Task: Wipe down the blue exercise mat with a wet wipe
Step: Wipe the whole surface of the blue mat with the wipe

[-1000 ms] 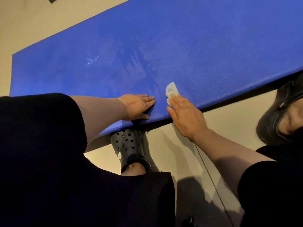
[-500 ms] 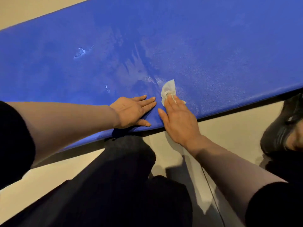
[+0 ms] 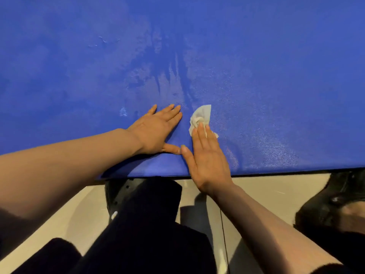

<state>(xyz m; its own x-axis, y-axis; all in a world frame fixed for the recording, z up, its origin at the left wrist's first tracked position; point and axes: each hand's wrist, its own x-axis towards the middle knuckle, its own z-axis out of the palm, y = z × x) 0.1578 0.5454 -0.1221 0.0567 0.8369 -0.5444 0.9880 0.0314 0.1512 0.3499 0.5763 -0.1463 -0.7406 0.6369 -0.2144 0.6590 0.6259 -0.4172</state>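
While my flat right hand (image 3: 207, 163) presses the limp, crumpled wipe (image 3: 200, 117) at lower centre and my flat left hand (image 3: 158, 133) steadies the mat (image 3: 276, 66), I judge the wipe light, bunch-prone, best pinned under fingertips.

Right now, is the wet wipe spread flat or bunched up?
Bunched up: the wet wipe is crumpled, pressed to the blue mat under the right hand's straight fingertips.

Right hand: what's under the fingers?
The white wipe lies crumpled under the right hand's straight fingers, pressed onto the blue mat. Most of the wipe sticks out past the fingertips; the part beneath them is hidden.
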